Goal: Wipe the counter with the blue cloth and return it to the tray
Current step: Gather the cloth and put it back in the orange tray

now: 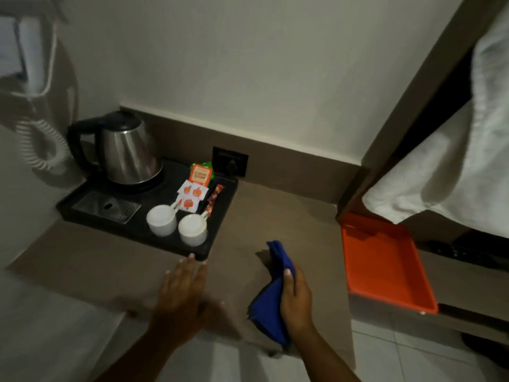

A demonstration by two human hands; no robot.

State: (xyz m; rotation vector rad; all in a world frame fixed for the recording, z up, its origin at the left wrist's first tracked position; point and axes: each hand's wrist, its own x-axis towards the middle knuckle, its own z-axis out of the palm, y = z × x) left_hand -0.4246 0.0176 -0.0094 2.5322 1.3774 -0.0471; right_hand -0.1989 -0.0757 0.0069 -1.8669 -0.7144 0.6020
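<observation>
My right hand grips the blue cloth, which hangs folded over the beige counter near its front edge. One end of the cloth points up and away from me, the other droops past my wrist. My left hand hovers flat with fingers spread, just in front of the black tray, holding nothing. The orange tray lies empty on a lower ledge to the right of the counter, apart from the cloth.
A black tray at the back left carries a steel kettle, two white cups and sachets. A wall socket sits behind it. White towels hang at right; a wall phone is at left.
</observation>
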